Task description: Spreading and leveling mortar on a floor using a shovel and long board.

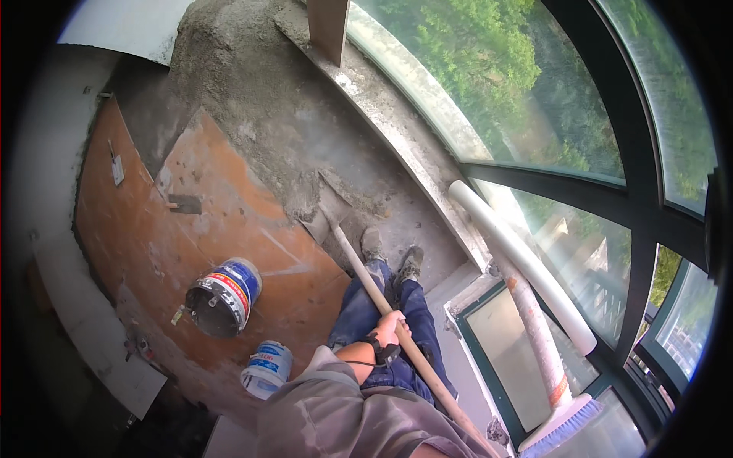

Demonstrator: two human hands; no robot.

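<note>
Looking straight down here. The left hand (pixel 389 327) is wrapped around a long wooden handle (pixel 366 278), fingers curled tight all the way round it, with a dark strap on the wrist. The handle runs from about 5 o'clock up toward the middle, and ends in a shovel blade (pixel 330 204) sitting in the grey mortar (pixel 259 99) just ahead of the boots (pixel 391 256). The blade is crusted with the same grey stuff.

The right hand isn't visible, so I can't tell what it's doing; the handle just disappears behind the grey shirt at the bottom edge.

The mortar spreads from the centre up to 12 o'clock, heaped into a mound near the top. At 9 o'clock of the blade there's an orange-brown board (pixel 175 229) lying flat, with a small trowel (pixel 183 204) on it. A bucket (pixel 224 296) tipped on its side lies at 8 o'clock of the hand, and a second white and blue bucket (pixel 267 369) stands just beside the person's elbow, around 7 o'clock.

Over at 3 o'clock a white pipe (pixel 519 259) leans along the curved window (pixel 550 99), and a broom (pixel 561 424) with blue bristles pokes in at 4 o'clock.
</note>
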